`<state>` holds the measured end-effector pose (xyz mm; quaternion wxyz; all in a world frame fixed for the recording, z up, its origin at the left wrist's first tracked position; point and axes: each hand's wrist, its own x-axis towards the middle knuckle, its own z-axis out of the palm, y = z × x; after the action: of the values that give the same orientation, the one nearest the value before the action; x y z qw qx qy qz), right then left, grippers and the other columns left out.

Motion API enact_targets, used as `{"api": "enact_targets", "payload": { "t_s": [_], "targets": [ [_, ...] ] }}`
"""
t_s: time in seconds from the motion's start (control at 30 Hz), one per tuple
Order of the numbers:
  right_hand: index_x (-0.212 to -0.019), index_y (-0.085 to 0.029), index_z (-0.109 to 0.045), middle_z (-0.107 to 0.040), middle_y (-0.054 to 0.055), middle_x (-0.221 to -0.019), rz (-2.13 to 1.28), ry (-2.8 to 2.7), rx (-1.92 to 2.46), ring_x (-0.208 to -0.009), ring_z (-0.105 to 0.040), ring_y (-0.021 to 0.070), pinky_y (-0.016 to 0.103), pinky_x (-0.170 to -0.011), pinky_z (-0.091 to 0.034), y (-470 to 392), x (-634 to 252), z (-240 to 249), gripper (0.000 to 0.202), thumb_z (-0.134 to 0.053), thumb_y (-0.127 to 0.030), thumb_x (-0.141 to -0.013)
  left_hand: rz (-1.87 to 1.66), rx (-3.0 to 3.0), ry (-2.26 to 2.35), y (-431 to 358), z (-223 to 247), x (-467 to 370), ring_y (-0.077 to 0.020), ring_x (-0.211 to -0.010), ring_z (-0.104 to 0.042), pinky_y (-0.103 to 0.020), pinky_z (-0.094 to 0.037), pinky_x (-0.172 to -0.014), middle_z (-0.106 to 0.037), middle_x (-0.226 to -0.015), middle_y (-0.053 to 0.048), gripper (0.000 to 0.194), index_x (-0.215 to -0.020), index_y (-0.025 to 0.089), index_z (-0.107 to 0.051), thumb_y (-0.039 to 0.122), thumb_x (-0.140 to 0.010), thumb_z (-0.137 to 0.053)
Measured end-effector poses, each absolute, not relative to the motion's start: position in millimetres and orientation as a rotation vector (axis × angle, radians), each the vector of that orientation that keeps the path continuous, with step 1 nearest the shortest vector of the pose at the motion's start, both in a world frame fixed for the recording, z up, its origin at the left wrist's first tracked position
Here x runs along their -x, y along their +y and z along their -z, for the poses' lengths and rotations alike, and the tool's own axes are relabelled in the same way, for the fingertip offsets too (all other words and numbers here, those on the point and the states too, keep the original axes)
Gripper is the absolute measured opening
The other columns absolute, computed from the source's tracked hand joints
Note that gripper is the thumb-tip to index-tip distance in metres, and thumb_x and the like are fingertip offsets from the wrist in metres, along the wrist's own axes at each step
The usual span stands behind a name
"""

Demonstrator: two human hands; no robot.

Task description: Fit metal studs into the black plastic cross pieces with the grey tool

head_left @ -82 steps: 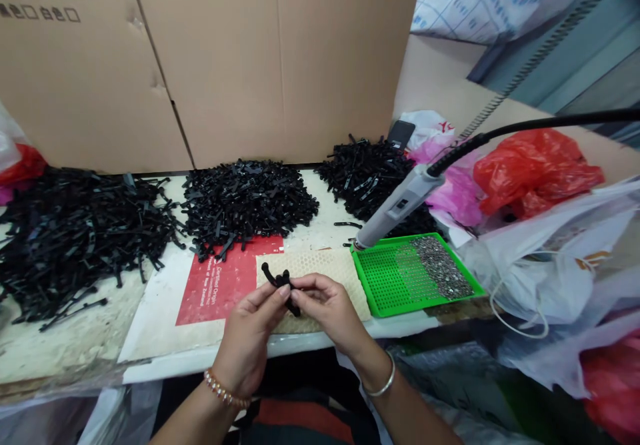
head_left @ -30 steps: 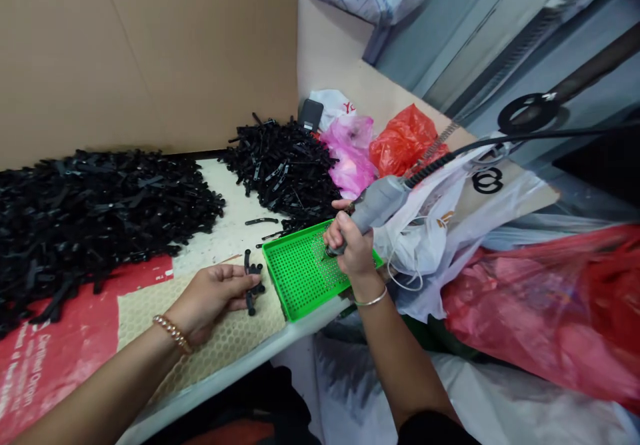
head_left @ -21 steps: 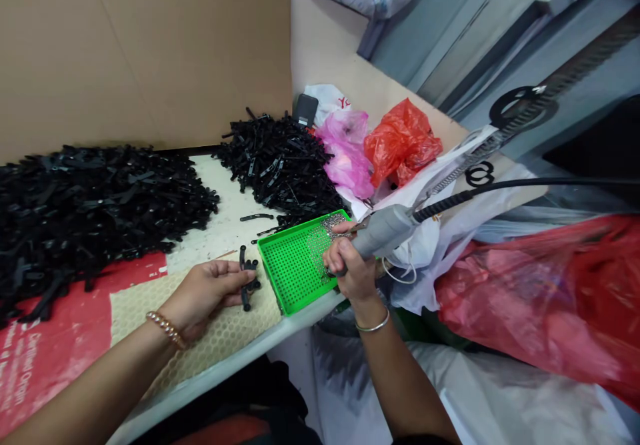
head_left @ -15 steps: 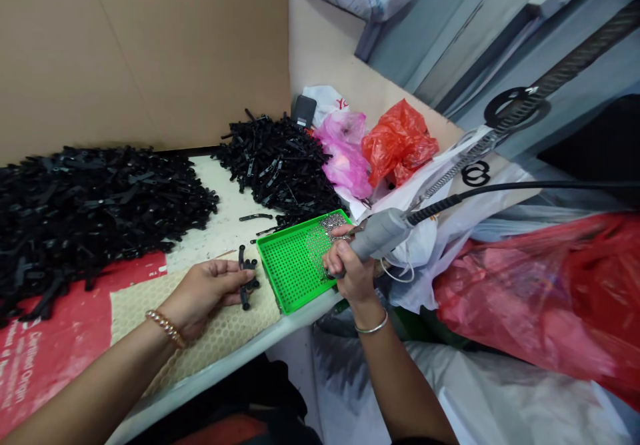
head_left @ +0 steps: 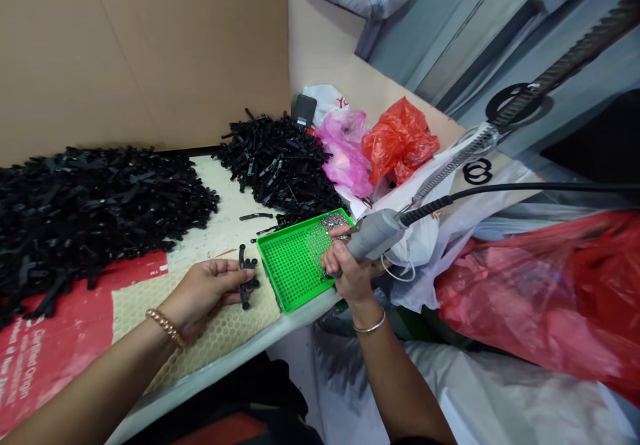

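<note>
Between the thumb and fingers of my left hand (head_left: 213,288) is a black plastic part (head_left: 245,265) with short round-ended arms, held just above a honeycomb-patterned mat (head_left: 220,338). My right hand (head_left: 350,271) is wrapped round a grey electric screwdriver (head_left: 377,231), which hangs from a coil spring (head_left: 445,168) and trails a black cable (head_left: 525,186). Its tip is hidden by my fingers. Beneath that hand lies a shallow green perforated tray (head_left: 283,265), with small silvery screws (head_left: 333,221) heaped at its far right corner.
Two heaps of black plastic parts, one left (head_left: 100,211) and one farther back (head_left: 280,161), lie against a cardboard panel (head_left: 150,51). Pink (head_left: 345,145) and red (head_left: 400,138) plastic bags sit at the back right. A large red bag (head_left: 545,291) stands right of the table.
My right hand and the screwdriver have shifted very slightly left. My left hand keeps its place with the black part.
</note>
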<state>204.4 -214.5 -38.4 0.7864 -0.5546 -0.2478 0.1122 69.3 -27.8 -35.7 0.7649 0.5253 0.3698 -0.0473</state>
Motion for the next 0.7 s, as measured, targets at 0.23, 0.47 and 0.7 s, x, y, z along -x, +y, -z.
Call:
{"api": "enact_targets", "payload": {
  "t_s": [0.23,0.47,0.7],
  "targets": [
    [-0.098,-0.020,-0.051,-0.040,-0.010,-0.049,-0.226,-0.573,1.197,-0.040,-0.040,0.0085,0.022,-0.046,-0.039,-215.6,-205.0,39.7,0.018,-0.061,-0.028,-0.086,0.101,-1.129,0.790,-27.3,37.4,-67.7,-0.0103,-0.064,-0.059,-0.019,-0.049,-0.057,-0.065,-0.068,-0.001,0.035,-0.066,0.012,-0.063,0.032,-0.050,-0.086],
    [-0.100,-0.020,-0.051,-0.040,-0.010,-0.049,-0.242,-0.592,1.234,-0.041,-0.040,0.0083,0.021,-0.047,-0.038,-216.0,-205.3,39.5,0.018,-0.060,-0.028,-0.087,0.095,-1.129,0.807,-28.5,34.5,-67.9,-0.0099,-0.064,-0.059,-0.018,-0.048,-0.055,-0.067,-0.069,-0.001,0.034,-0.068,0.013,-0.064,0.032,-0.050,-0.086],
    [-0.093,-0.021,-0.051,-0.039,-0.010,-0.049,-0.254,-0.585,1.227,-0.040,-0.038,0.0074,0.020,-0.044,-0.037,-215.0,-205.0,41.5,0.015,-0.062,-0.028,-0.085,0.090,-1.114,0.795,-27.7,34.7,-70.6,-0.0098,-0.061,-0.059,-0.018,-0.049,-0.055,-0.067,-0.067,-0.001,0.030,-0.066,0.013,-0.064,0.028,-0.052,-0.086]
  ]
}}
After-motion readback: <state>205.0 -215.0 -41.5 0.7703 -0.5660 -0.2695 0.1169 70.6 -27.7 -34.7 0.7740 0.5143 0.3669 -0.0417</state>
